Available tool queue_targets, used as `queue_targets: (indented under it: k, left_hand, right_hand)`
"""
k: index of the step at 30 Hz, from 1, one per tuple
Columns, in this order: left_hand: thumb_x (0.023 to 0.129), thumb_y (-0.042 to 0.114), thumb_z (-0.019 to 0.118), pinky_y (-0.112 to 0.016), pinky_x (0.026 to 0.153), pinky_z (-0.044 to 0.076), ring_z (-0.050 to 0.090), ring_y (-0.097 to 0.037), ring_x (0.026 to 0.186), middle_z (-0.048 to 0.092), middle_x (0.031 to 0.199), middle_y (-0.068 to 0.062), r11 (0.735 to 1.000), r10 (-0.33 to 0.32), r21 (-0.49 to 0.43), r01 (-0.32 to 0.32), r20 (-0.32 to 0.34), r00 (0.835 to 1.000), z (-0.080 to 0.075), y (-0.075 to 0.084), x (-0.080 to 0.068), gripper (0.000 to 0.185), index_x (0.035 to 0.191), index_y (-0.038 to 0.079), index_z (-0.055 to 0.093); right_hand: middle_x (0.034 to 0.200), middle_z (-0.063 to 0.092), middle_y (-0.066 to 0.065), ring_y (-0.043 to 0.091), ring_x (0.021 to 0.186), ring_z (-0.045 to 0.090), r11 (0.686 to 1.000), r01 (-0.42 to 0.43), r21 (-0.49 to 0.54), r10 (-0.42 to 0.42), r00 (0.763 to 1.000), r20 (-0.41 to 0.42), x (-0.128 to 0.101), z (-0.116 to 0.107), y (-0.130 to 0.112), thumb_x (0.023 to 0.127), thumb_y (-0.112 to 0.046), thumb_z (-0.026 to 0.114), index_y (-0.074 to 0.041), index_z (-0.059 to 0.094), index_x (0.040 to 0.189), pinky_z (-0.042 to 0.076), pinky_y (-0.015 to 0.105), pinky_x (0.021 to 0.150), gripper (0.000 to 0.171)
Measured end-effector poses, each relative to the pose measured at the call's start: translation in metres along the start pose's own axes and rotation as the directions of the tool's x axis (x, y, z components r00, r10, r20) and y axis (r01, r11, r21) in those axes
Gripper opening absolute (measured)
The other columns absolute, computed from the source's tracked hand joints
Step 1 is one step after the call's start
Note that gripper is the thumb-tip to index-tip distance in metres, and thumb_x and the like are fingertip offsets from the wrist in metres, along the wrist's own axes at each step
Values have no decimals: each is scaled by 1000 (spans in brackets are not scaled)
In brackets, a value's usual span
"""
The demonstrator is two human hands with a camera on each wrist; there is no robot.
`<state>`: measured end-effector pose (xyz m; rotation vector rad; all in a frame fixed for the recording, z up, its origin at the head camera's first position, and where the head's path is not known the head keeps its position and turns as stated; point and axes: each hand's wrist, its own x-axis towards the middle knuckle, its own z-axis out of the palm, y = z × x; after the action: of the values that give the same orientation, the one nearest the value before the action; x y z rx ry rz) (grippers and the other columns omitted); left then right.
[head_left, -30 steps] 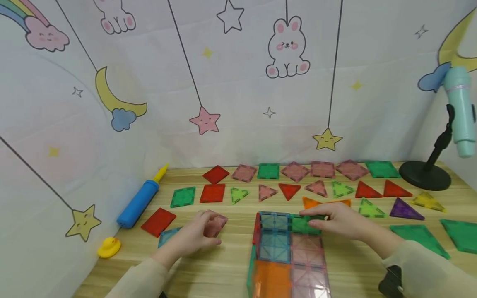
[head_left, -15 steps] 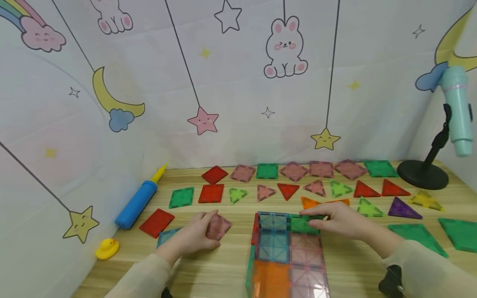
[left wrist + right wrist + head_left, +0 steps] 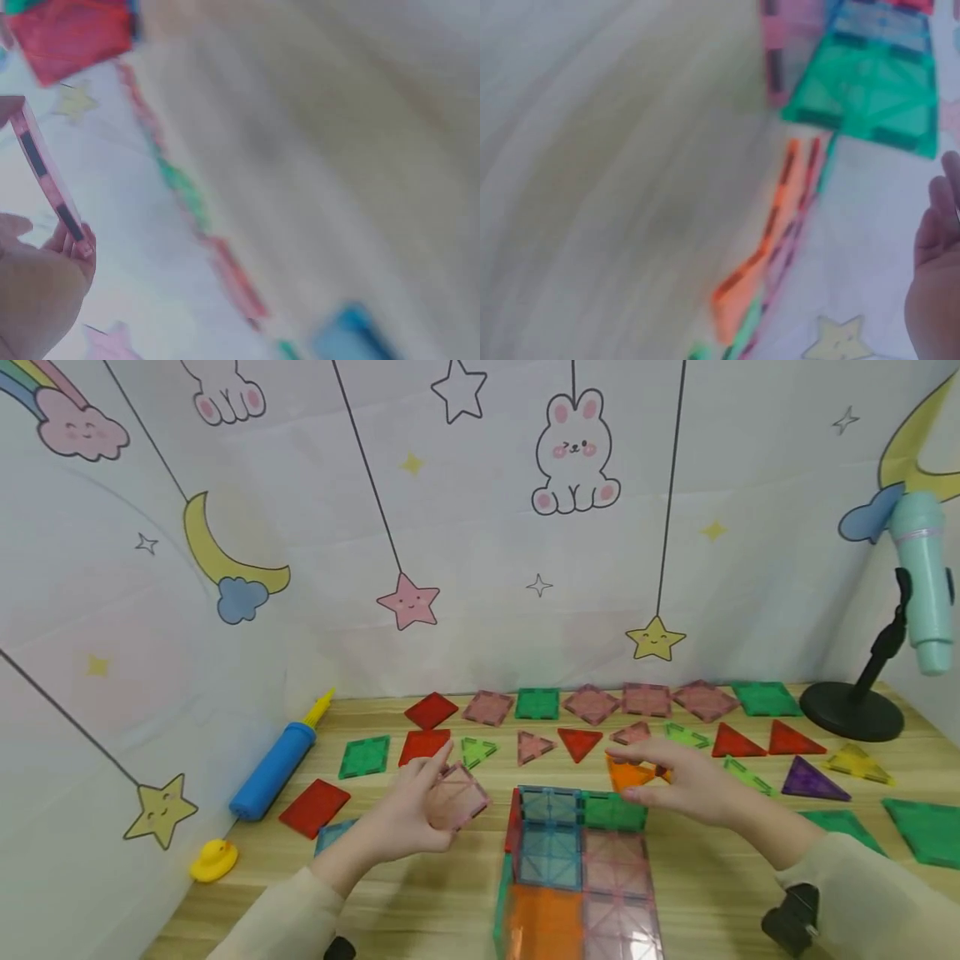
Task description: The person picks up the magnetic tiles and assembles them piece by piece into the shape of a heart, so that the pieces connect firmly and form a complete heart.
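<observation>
left hand (image 3: 411, 814) pinches a pink square tile (image 3: 457, 797) by its edges, lifted off the table just left of the tile box (image 3: 577, 868). right hand (image 3: 686, 785) floats over the box's far right corner, fingers relaxed and a bit spread, holding nothing, right by the orange triangle tile (image 3: 628, 773). blue pump (image 3: 274, 770) sits well left of the box.

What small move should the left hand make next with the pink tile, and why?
Probably carry the pink tile rightward to the tile structure. The left hand pinches it, lifted above the table, just left of the structure, while the right hand hovers open beside it.
</observation>
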<state>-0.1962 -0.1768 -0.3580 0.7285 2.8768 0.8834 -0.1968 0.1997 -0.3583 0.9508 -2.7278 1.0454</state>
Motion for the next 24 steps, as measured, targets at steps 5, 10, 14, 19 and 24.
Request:
queue_targets:
  k: [5, 10, 14, 19, 24]
  left_hand:
    - [67, 20, 76, -38, 81, 47, 33, -20, 118, 33, 137, -7, 982, 183, -57, -181, 26, 983, -6, 43, 6, 107, 152, 24, 10]
    - [70, 16, 75, -43, 95, 40, 32, -17, 123, 33, 139, -2, 931, 317, -204, -301, 46, 947, 2, 78, 13, 108, 151, 31, 5]
    - [73, 12, 72, -38, 100, 37, 34, -15, 123, 30, 140, -1, 882, 395, -301, -362, 58, 917, 13, 95, 18, 103, 151, 29, 7]
    - [74, 6, 73, -34, 103, 34, 34, -14, 124, 28, 139, -5, 843, 437, -370, -390, 49, 898, 24, 105, 25, 99, 151, 22, 12]
    - [75, 7, 74, -33, 103, 35, 33, -15, 124, 26, 139, -7, 843, 453, -346, -411, 48, 890, 31, 108, 28, 95, 150, 15, 17]
  right_hand:
    - [124, 57, 1, 18, 105, 53, 998, 70, 11, -70, 997, 18, 9, 1, -21, 87, -31, 68, -12, 52, 134, 48, 39, 81, 53]
    - [129, 52, 7, 20, 110, 52, 974, 83, 213, -98, 994, 57, 15, 12, -42, 84, -25, 72, -7, 41, 140, 47, 34, 84, 66]
    - [132, 47, 13, 17, 109, 52, 908, 63, 414, -86, 996, 35, 12, 21, -52, 81, -11, 73, 0, 34, 141, 47, 29, 86, 72]
    - [138, 35, 19, 13, 117, 47, 784, 23, 620, -60, 997, 40, 5, 24, -58, 85, -8, 69, 0, 25, 141, 41, 24, 94, 72]
    - [137, 33, 19, 9, 120, 41, 780, 55, 623, -71, 997, 1, 1, 25, -59, 86, -6, 67, 1, 21, 139, 37, 18, 96, 70]
